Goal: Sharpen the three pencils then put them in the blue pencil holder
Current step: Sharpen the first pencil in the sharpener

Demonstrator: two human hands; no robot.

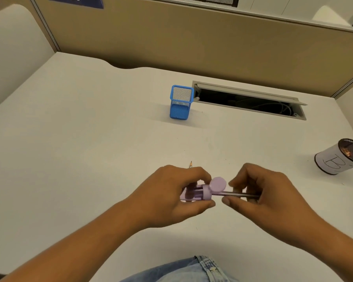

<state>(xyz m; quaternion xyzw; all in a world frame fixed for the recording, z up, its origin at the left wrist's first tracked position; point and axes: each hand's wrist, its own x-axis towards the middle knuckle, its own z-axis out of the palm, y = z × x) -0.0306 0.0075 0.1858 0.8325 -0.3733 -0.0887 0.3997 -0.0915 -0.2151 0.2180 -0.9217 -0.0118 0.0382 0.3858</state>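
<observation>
Both forearms are stretched forward over the white desk (90, 139), and the hands are brought together near its front edge. The left hand (171, 192) is curled, knuckles up, round a purple sharpener (194, 193), which is gripped between thumb and fingers with its round lid (218, 184) flipped up. The right hand (267, 192) is closed on a dark pencil (238, 193), pinched between thumb and fingertips and held level; its end is pushed into the sharpener's mouth.

Just behind the left hand, the sharpened tip of a second pencil (190, 164) is seen on the desk, with the rest hidden by the knuckles. The blue pencil holder (180, 104) stands upright well beyond the hands, just beside the left end of an open cable opening (253, 102). A black mesh cup (340, 159) wrapped in white paper is placed at the far right. A tan partition (192, 41) is set behind the desk.
</observation>
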